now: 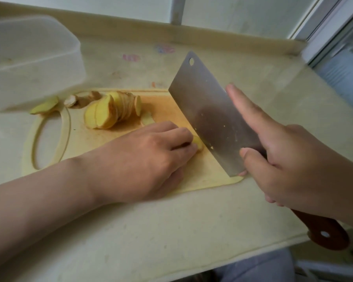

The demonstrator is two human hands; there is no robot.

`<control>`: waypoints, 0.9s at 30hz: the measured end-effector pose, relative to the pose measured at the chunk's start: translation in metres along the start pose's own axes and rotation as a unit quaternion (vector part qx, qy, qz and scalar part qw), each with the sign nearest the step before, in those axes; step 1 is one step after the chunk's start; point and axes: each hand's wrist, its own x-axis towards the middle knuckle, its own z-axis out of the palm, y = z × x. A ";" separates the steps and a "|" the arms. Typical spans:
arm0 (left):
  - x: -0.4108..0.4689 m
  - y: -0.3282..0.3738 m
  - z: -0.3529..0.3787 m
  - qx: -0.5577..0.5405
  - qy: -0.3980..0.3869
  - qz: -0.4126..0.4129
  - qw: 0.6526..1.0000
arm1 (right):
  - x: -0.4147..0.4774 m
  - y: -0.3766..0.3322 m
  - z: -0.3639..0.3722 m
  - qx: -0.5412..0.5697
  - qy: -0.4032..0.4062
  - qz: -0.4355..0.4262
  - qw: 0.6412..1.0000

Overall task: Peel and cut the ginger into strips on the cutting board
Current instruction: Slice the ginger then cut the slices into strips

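Head view, the only one supplied: a small ginger piece [198, 143] is noted on the cutting board [86, 143], near its right end. It is pinned under the curled fingertips of the left hand [151, 157], with only its yellow end exposed. The cleaver [210, 115] is held by the right hand [289, 159], which is wrapped round the handle where it meets the blade, forefinger laid straight along the flat. The edge is set just beside the exposed end of the piece; whether it touches cannot be told. A fanned row of ginger slices [110, 110] is recorded further back on the board, with peel scraps [80, 99] behind it and an offcut [45, 107] at the board's handle end, beside a plastic container [29, 64]. The ginger is judged light, firm and fibrous, its cut faces moist and liable to slip. It is best held flat side down, by its top and rear, with fingertips tucked away from the edge.
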 end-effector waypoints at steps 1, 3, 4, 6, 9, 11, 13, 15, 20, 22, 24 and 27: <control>0.000 0.000 0.000 0.000 -0.001 -0.001 1.000 | 0.000 0.000 0.001 0.002 0.004 -0.002 1.000; 0.000 0.000 0.000 0.003 -0.002 -0.001 1.000 | 0.001 0.001 0.001 -0.003 0.007 -0.004 1.000; 0.000 0.000 0.000 0.004 0.000 -0.001 1.000 | 0.002 0.000 0.001 -0.010 0.002 -0.003 1.000; 0.000 0.000 0.001 0.005 0.004 -0.002 1.000 | 0.007 -0.003 -0.001 -0.038 -0.019 0.002 0.999; 0.001 -0.002 0.002 0.004 0.006 0.000 1.000 | 0.021 -0.016 -0.005 -0.066 -0.076 0.030 0.994; 0.001 -0.002 0.002 0.001 0.005 0.003 1.000 | 0.034 -0.025 -0.005 -0.057 -0.091 0.036 0.994; 0.000 -0.001 0.001 -0.001 0.004 0.004 1.000 | 0.040 -0.028 -0.003 -0.050 -0.077 0.021 0.996; -0.002 0.000 0.001 -0.005 -0.001 -0.002 1.000 | 0.036 -0.025 0.002 -0.012 -0.034 0.024 0.999; -0.005 0.001 0.002 -0.007 0.000 -0.010 1.000 | 0.009 -0.013 0.017 0.025 0.052 0.004 0.998; -0.005 0.001 0.002 -0.006 0.003 -0.010 1.000 | 0.005 -0.011 0.016 0.018 0.048 -0.010 0.999; -0.006 0.000 0.002 -0.003 0.000 -0.013 1.000 | 0.005 -0.010 0.012 0.001 0.031 -0.009 0.999; -0.006 0.000 0.002 -0.003 0.001 -0.010 1.000 | 0.010 -0.013 0.006 -0.030 -0.004 0.002 1.000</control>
